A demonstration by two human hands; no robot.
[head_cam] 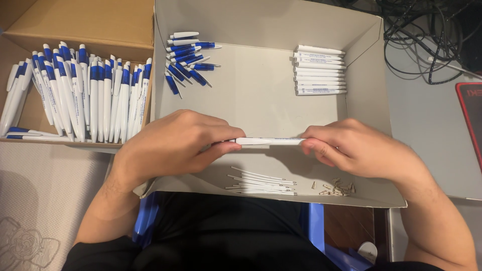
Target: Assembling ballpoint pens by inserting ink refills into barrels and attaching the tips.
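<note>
White pen barrel (268,141) is pinched at both ends, left hand (170,148) and right hand (351,148) closed on it. Beyond them lie sorted blue tips (188,62) and white barrels (320,70); refills (261,184) and springs (337,188) sit nearer. Many whole pens (75,95) remain left.

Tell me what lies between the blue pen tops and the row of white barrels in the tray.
Head view: only bare tray floor separates blue tops from white barrels.

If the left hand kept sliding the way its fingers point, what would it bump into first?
The left hand points rightward along the white pen barrel both hands hold. Going straight on, it would most likely meet the right hand gripping the barrel's other end.
</note>
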